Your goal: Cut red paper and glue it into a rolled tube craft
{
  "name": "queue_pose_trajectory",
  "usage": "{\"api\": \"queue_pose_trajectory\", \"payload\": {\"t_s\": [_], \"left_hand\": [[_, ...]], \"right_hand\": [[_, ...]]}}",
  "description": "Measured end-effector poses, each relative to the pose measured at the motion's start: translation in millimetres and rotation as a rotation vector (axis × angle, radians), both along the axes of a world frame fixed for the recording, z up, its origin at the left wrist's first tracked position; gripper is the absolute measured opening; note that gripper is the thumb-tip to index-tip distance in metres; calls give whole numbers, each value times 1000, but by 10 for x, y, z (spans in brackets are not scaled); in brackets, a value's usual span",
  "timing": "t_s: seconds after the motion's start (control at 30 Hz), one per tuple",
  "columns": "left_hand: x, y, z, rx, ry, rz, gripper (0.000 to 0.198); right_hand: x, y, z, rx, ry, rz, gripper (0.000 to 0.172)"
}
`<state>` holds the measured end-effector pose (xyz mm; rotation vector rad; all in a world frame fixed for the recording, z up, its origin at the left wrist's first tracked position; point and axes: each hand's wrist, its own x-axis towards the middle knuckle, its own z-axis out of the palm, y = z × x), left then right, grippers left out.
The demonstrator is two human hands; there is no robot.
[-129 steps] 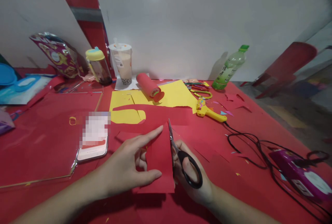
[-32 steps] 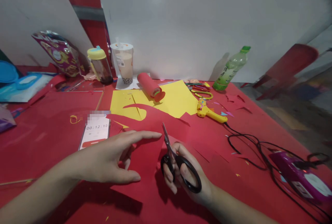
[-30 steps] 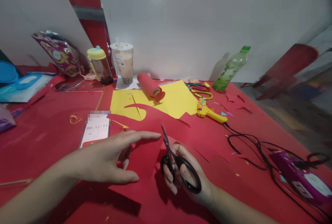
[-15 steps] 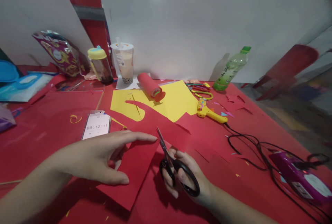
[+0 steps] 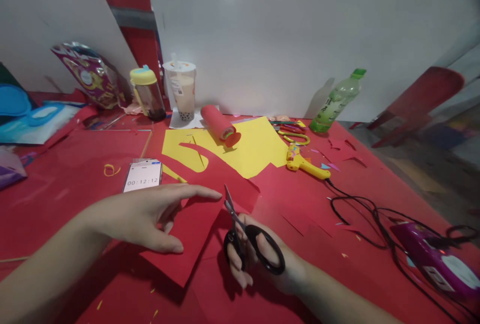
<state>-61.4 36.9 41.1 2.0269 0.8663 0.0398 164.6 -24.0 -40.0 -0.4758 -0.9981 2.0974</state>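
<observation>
My left hand steadies a sheet of red paper, its index finger stretched along the top edge and its thumb across the near side. The other fingers curl partly out of sight. The paper's lower corner is raised, with shadow beneath. My right hand grips black-handled scissors, fingers through the loops. Their blades stand slightly apart at the paper's right edge, close to my left fingertip. Beyond them a curved red paper piece lies partly over a yellow sheet.
A red roll rests on the yellow sheet. Left are a phone showing a timer, a drink cup and a yellow-lidded bottle. A yellow glue gun, its cord, a green bottle and a purple power strip stand right.
Both hands, the red paper and the scissors have shifted slightly up and left. The scissor blades look a little wider apart. The red flap beyond the blades has moved left.
</observation>
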Motion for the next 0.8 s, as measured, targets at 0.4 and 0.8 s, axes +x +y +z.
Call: {"api": "queue_pose_trajectory", "payload": {"t_s": [0.4,0.8], "left_hand": [[-78,44,-95,26,-128,-120,68],[-69,46,-115,-5,-369,-251,65]], "right_hand": [[125,54,83,-30,-207,102,48],[102,33,99,91,-103,120,45]]}}
